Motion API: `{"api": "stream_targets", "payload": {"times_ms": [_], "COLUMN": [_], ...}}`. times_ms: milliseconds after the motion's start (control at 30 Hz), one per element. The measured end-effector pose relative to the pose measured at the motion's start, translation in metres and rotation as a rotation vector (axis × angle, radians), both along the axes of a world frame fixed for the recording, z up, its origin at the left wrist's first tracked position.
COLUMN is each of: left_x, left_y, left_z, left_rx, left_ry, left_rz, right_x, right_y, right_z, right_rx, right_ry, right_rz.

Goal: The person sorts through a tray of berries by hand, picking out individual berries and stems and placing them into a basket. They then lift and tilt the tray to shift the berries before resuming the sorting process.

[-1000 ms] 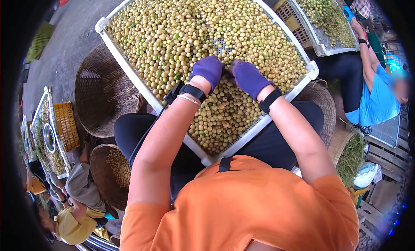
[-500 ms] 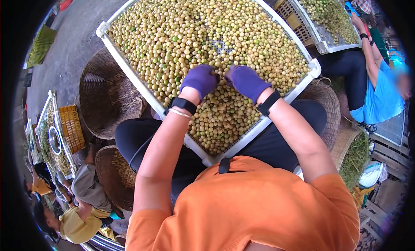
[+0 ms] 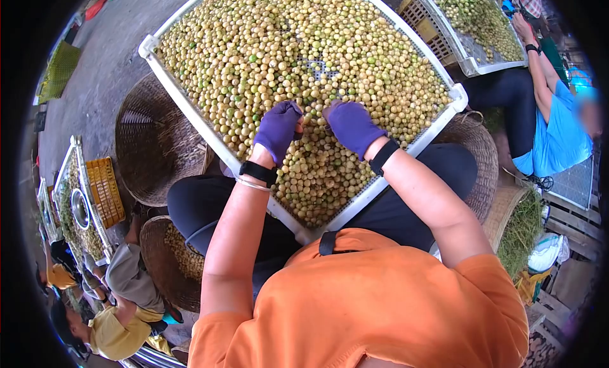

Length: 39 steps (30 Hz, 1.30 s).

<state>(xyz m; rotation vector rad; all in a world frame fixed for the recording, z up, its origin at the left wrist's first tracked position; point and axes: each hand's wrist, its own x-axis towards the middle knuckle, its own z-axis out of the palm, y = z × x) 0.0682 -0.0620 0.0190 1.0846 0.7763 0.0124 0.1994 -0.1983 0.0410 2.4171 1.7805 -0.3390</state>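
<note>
A white mesh tray (image 3: 184, 100) full of small round yellow-green fruits (image 3: 374, 57) lies in front of me. My left hand (image 3: 279, 128), in a purple fingerless glove, is over the near middle of the fruits with its fingers curled. Whatever it holds, if anything, is too small to make out. My right hand (image 3: 353, 126), gloved the same way, is just to its right, fingers curled down at the fruits and mostly hidden. A small gap with fruits in it separates the hands. Bare mesh shows a little beyond them.
Woven baskets (image 3: 136, 140) stand left of the tray, a lower one (image 3: 152, 260) with fruits. Another basket (image 3: 485, 159) is at the right. A co-worker in blue (image 3: 558, 140) sits by a second tray (image 3: 466, 57); one in yellow (image 3: 114, 330) is at lower left.
My left hand has moved left and slightly down, away from the tray's middle. My right hand has shifted a little left and down. The view has shifted slightly.
</note>
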Motion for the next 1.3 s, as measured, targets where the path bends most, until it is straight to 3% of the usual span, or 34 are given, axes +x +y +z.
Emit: {"api": "stream_targets", "payload": {"times_ms": [67, 167, 200, 267, 300, 367, 467, 600, 700, 733, 867, 1000, 1200, 1300], "left_x": [0.000, 0.001, 0.007, 0.006, 0.002, -0.002, 0.006, 0.005, 0.003, 0.001, -0.002, 0.002, 0.000, 0.002], "left_y": [-0.001, -0.002, -0.008, -0.018, -0.024, -0.033, -0.044, -0.049, -0.050, -0.051, -0.051, -0.049, -0.039, -0.036], "left_z": [0.007, -0.012, -0.032, -0.028, -0.026, -0.015, 0.012, 0.005, 0.004, 0.000, -0.009, 0.000, 0.006, 0.004], "left_rx": [-0.031, 0.174, 0.556, 0.866, 1.019, 1.067, 1.199, 1.343, 1.336, 1.334, 1.323, 1.267, 1.177, 1.123], "left_ry": [0.000, 0.035, 0.105, 0.018, -0.024, 0.017, 0.187, 0.164, 0.163, 0.148, 0.140, 0.259, 0.261, 0.229], "left_rz": [0.079, 0.037, 0.000, -0.132, -0.196, -0.402, -0.709, -0.706, -0.663, -0.652, -0.653, -0.768, -0.812, -0.741], "right_x": [-0.003, -0.002, 0.001, 0.015, 0.024, 0.037, 0.061, 0.063, 0.053, 0.052, 0.046, 0.034, 0.038, 0.045], "right_y": [0.001, 0.001, -0.001, -0.009, -0.012, -0.020, -0.031, -0.034, -0.026, -0.024, -0.013, -0.005, -0.006, -0.007], "right_z": [-0.001, -0.008, -0.008, -0.004, 0.000, 0.019, 0.022, 0.013, 0.009, 0.005, -0.017, -0.027, -0.024, -0.015], "right_rx": [-0.044, -0.010, 0.090, 0.291, 0.306, 0.415, 0.364, 0.427, 0.363, 0.328, 0.204, -0.008, 0.056, 0.236], "right_ry": [-0.013, 0.006, 0.146, 0.428, 0.590, 0.726, 0.875, 0.617, 0.719, 0.539, 0.284, 0.066, 0.171, 0.468], "right_rz": [0.003, -0.029, -0.106, -0.251, -0.450, -0.717, -0.956, -0.721, -0.619, -0.436, -0.085, -0.058, -0.135, -0.271]}}
